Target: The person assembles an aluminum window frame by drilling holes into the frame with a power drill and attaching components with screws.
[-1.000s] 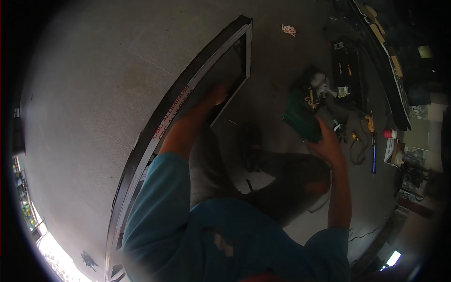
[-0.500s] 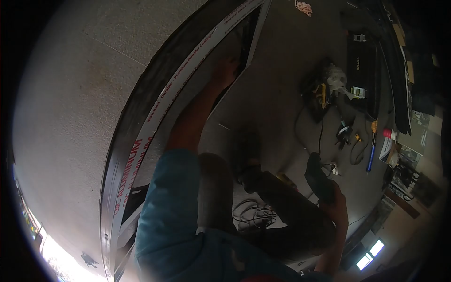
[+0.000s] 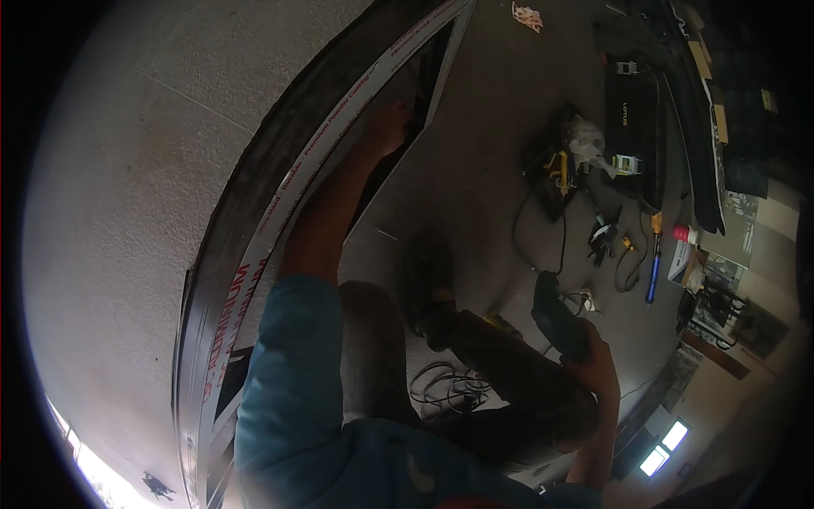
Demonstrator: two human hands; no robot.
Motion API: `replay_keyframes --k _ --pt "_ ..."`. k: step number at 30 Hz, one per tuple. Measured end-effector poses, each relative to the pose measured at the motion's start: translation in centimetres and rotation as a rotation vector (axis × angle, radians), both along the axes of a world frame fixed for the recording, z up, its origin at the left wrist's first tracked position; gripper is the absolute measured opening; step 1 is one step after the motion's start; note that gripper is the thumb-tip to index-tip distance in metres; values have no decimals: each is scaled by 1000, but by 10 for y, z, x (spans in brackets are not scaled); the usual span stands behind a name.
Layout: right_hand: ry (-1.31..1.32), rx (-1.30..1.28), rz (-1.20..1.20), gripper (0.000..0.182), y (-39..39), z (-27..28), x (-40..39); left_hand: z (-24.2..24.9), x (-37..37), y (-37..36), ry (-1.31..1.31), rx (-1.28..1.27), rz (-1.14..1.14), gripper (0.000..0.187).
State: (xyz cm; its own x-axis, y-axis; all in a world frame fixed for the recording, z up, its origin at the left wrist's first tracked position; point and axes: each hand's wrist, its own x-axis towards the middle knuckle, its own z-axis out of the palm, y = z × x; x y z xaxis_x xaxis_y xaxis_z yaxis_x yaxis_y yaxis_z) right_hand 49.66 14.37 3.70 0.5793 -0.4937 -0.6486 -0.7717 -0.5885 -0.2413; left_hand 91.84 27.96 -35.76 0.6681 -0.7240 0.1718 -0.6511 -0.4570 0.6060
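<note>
My left hand [image 3: 392, 125] reaches to the inner dark edge of a long aluminum frame [image 3: 297, 182] with printed protective film. Its fingers look curled on that edge, though the area is dim. In my right hand [image 3: 595, 363] is a dark green handheld tool [image 3: 556, 316], held above my bent leg, away from the frame. The frame stands along the left, against a pale textured surface [image 3: 136, 212].
Coiled cable [image 3: 449, 386] lies by my legs. Farther off are a black LOTUS case [image 3: 632, 127], a yellow-and-black tool [image 3: 555, 170] with clear plastic, a blue-and-orange tool [image 3: 654, 259], cords and a crumpled cloth [image 3: 526, 17].
The view has shifted slightly, so the floor items appear farther left. My left hand stays at the frame, and my right hand still holds the green tool.
</note>
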Motion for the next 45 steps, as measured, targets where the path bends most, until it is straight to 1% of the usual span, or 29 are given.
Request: replay_keyframes --k 4,6,9,16,18,19,21,22,24,28,30,31,33,34,36,37,39,40,42,43,45 --pt "-6 -12 -4 75 6 0 -1 -1 0 3 28 -5 -49 25" --pt "51 10 -90 70 10 4 5 -2 4 2 -2 63 -110 28" --pt "44 10 -84 69 11 3 0 0 6 -2 -10 132 -111 29" --pt "50 24 -111 68 10 2 -8 3 3 -1 -43 146 -99 25" --pt "21 42 -125 68 10 1 -10 11 4 1 -17 194 -145 27" --pt "19 43 -124 68 7 -1 -14 14 4 2 -19 195 -144 27" --pt "-38 2 45 74 1 -6 -23 11 5 2 -55 232 -194 28" --pt "-41 2 46 74 1 -5 -25 10 5 2 -58 233 -192 28" --pt "54 -6 -27 74 3 -2 -19 1 5 -1 -126 202 -184 28" --pt "1 28 -17 73 -1 -2 -23 1 6 3 -136 165 -202 28" --pt "-7 8 -7 73 1 -2 -21 3 5 10 299 37 297 29" --pt "-13 12 -9 73 0 -3 -23 4 8 18 292 41 295 29" --pt "-54 22 28 73 -5 -6 -25 -8 14 35 537 111 672 27" --pt "-59 20 33 73 -6 -5 -24 -13 13 33 533 106 676 27" --pt "-38 24 26 73 -7 -4 -24 -11 6 30 290 -9 409 25" --pt "-38 26 28 73 -9 -5 -24 -12 2 27 289 -8 411 25" --pt "-18 25 29 74 -12 -8 -23 12 -10 16 53 -76 -2 27" --pt "-15 29 30 74 -11 -8 -22 22 -11 12 56 -72 -1 27" --pt "-10 31 56 75 -12 -5 -16 42 -17 5 121 420 20 40" --pt "-10 30 61 75 -12 -3 -10 52 -24 5 123 419 24 40" --pt "-60 -16 283 71 -8 2 10 75 -55 16 640 -77 10 54"
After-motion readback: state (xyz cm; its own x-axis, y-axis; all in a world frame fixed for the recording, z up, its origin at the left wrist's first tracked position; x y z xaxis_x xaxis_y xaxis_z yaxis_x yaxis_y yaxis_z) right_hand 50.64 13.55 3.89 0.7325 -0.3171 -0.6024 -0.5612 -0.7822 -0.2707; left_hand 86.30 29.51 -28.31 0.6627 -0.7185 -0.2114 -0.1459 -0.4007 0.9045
